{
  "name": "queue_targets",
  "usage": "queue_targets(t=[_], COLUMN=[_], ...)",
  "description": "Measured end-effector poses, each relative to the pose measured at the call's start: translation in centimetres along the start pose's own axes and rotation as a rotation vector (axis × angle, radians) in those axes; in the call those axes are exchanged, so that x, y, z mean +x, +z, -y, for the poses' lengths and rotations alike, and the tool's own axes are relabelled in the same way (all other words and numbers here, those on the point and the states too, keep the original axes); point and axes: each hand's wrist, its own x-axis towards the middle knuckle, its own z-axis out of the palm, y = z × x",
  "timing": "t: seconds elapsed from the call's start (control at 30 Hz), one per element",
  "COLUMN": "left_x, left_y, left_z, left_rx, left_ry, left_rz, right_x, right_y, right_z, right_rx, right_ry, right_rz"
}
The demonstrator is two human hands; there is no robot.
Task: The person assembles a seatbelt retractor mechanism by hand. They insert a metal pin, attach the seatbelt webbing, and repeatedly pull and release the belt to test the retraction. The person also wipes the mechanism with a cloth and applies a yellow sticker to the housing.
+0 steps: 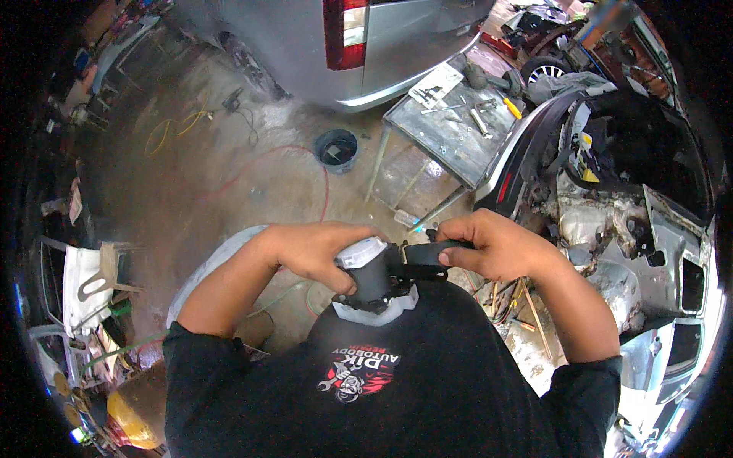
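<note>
Close to my chest, both hands hold a black device (372,281) with a thick round body, a whitish cap and a pale translucent piece at its lower end. My left hand (314,254) wraps its thumb and fingers around the body, just under the cap. A flat black arm (426,258) sticks out from the body to the right. My right hand (492,248) is closed on the outer end of that arm, thumb below and fingers above. Some of the fingertips are hidden behind the device, whose exact kind I cannot make out.
A metal work table (458,126) with tools stands ahead right, beside a partly stripped car body (603,198). A silver vehicle (305,46) is straight ahead. On the floor are a dark bucket (336,150), a red hose (327,195) and a yellow cord (172,130).
</note>
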Motion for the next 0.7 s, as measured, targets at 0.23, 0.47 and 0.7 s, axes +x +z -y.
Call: queue_targets(t=[0.23, 0.47, 0.7], left_x=[0.6, -0.3, 0.4], left_y=[0.3, 0.1, 0.9], left_z=[-1.7, -0.2, -1.9], left_rx=[-0.016, -0.034, 0.025], left_ry=[-0.230, -0.002, -0.139], left_rz=[0.009, 0.047, -0.017], right_x=[0.2, -0.7, -0.2], right_y=[0.5, -0.4, 0.3], right_z=[0.2, 0.7, 0.8], right_rx=[-0.037, 0.045, -0.062], right_ry=[0.017, 0.052, -0.025], right_rz=[0.016, 0.005, 0.016])
